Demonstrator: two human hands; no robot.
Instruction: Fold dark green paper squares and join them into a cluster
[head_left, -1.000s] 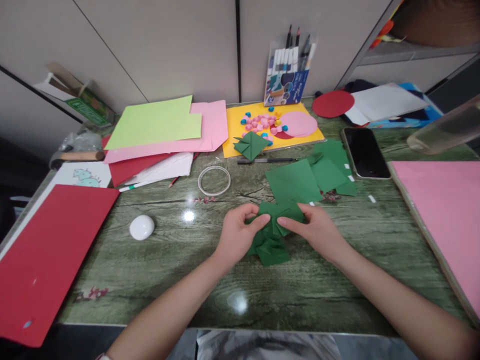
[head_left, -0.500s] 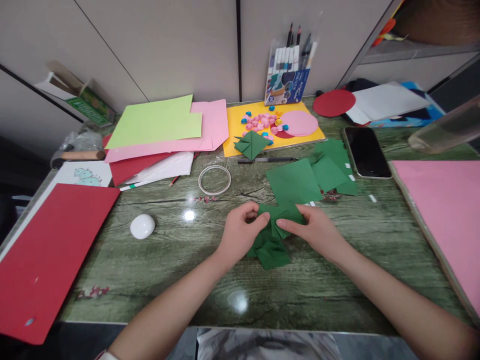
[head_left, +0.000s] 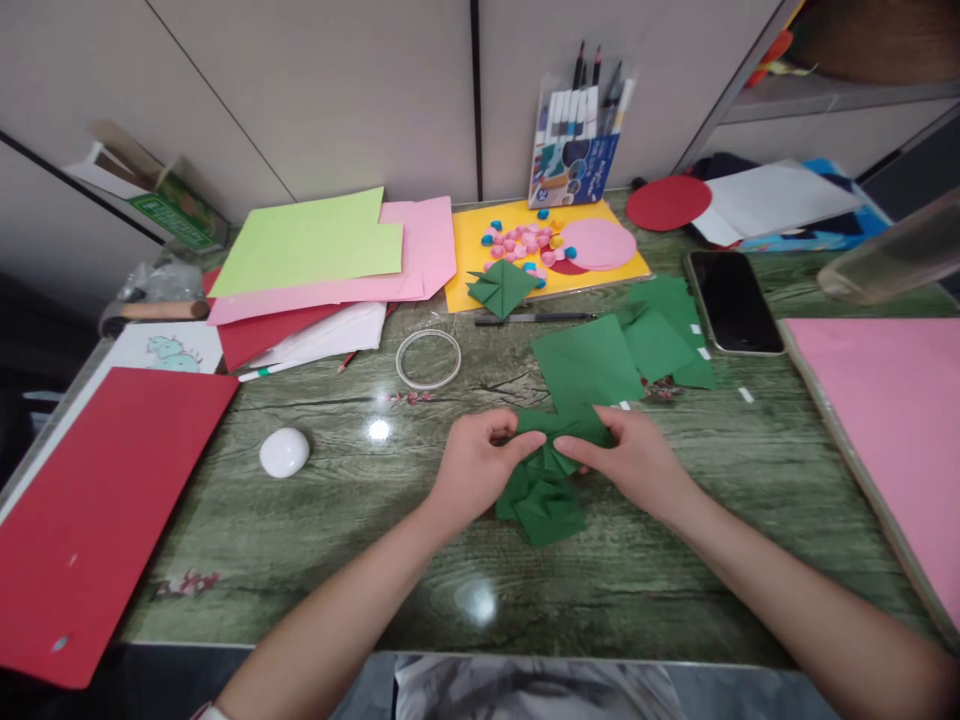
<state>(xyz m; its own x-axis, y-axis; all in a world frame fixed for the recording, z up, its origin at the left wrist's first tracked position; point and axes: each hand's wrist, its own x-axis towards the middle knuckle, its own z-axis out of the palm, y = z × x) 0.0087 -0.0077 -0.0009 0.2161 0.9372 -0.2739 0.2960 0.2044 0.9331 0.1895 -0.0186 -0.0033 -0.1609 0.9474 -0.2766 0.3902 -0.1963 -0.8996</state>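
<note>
1. Left hand (head_left: 476,470) and right hand (head_left: 637,462) each pinch the folded green paper (head_left: 547,480), mid-surface (head_left: 315,560).
2. Several folds made; flat green squares (head_left: 589,362) still unfolded.

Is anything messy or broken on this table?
Nothing looks broken or spilled. Both hands, left hand and right hand, pinch a folded green paper piece. The coloured paper stack is fanned out untidily, sheets askew.
</note>
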